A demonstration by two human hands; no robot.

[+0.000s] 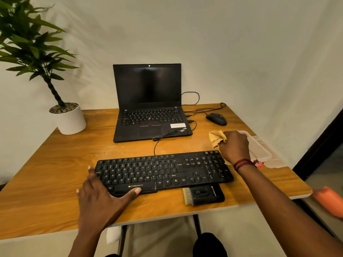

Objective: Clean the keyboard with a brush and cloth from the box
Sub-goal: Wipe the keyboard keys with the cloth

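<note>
Hands?
— Left hand point(100, 193) lies spread on the keyboard's point(167, 171) nine o'clock end, probably steadying it. Right hand point(234, 147) clutches the cloth point(216, 138) at two o'clock, beside the box point(259, 151).
Brush point(202, 195)?
— On the desk point(55, 173) at five o'clock, against the keyboard's front edge, seemingly set aside.
</note>
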